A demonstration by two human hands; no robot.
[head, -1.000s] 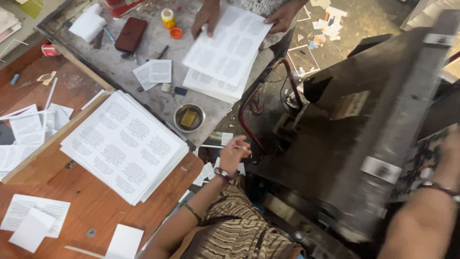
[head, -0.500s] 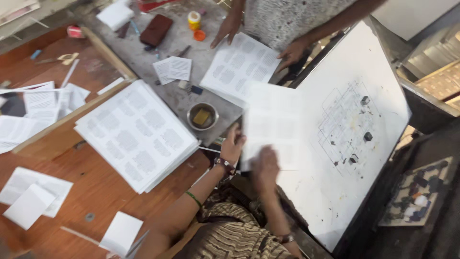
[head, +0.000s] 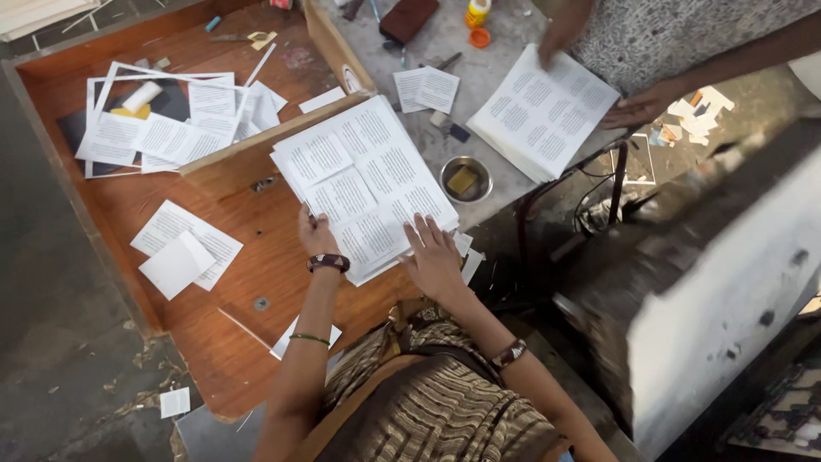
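A thick stack of white printed sheets (head: 363, 175) lies across the wooden table (head: 256, 257) and the grey bench beside it. My left hand (head: 315, 231), with a beaded bracelet on its wrist, curls its fingers onto the stack's near left edge. Flat on the near right corner of the top sheet lies my right hand (head: 434, 255), fingers spread. Across the bench, another person's hands (head: 637, 107) rest on a second stack of printed sheets (head: 543, 107).
A small metal bowl (head: 465, 178) with a yellow block sits between the two stacks. Loose printed sheets (head: 171, 133) and white slips (head: 178, 263) litter the table's left side. A large dark press with a white plate (head: 727, 291) stands at the right. A maroon pouch (head: 409, 17) lies at the back.
My right hand carried a printed sheet from the press on the right over to the stack. Both hands now rest on the stack, and the view has swung left toward the table.
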